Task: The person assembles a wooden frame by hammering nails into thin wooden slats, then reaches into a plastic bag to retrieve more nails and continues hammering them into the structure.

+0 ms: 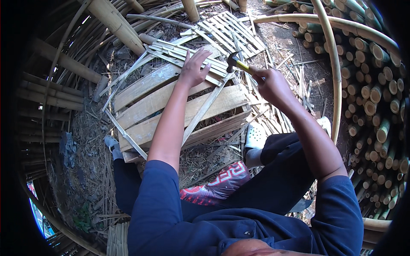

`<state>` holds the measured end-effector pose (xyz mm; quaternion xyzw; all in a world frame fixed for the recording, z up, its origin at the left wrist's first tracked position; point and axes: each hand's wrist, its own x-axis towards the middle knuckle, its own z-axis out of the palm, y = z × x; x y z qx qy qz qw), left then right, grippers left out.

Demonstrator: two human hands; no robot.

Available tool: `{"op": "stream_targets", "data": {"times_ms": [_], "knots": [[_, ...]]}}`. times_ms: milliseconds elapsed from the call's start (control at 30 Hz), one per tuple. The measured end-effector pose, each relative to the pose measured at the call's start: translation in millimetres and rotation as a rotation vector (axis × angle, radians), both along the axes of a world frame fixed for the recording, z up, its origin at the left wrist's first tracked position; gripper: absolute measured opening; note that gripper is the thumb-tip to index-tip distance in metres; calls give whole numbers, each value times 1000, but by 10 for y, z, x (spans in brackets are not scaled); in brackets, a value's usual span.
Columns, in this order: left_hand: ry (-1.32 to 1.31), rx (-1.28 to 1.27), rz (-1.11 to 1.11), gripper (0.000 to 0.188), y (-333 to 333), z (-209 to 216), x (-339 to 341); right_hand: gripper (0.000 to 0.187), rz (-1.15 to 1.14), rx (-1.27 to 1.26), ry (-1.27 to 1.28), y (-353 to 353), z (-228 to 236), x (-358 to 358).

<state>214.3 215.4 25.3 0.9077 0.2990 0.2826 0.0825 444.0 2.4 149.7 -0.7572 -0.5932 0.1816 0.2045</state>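
Observation:
My right hand (271, 85) is wrapped around the handle of a claw hammer (242, 65), which has a dark head and a yellow and black grip. The hammer head hangs over the right end of a bundle of pale bamboo slats (171, 53). With fingers stretched out, my left hand (195, 68) rests on or just above these slats; contact is hard to make out. Under them is a low wooden crate (213, 102) of wide planks. Long thin bamboo strips (207, 106) lie across the crate's top and stick out past its left side.
A slatted bamboo lattice panel (230, 34) lies beyond the crate. Cut bamboo poles (371, 94) are stacked at the right, behind a bent pole (334, 72). Thick bamboo posts (113, 23) stand at the far left. Loose strips and shavings (273, 117) litter the ground near my feet.

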Motion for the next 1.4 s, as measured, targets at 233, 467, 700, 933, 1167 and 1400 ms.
{"op": "stream_targets", "data": {"times_ms": [233, 467, 700, 933, 1167, 1400], "knots": [[-29, -187, 117, 50, 168, -393, 180, 32, -94, -70, 97, -18, 92, -15], [64, -205, 241, 44, 145, -348, 329, 43, -111, -26, 39, -57, -15, 32], [91, -181, 316, 43, 62, -284, 332, 45, -124, -115, 58, -15, 7, 17], [130, -208, 381, 45, 56, -303, 333, 46, -77, -140, 72, 23, -44, 63], [182, -163, 390, 49, 80, -332, 345, 44, 93, -117, 51, 29, -317, -28], [203, -183, 385, 50, 92, -348, 337, 44, 178, -112, -127, -24, -446, -109]]}}
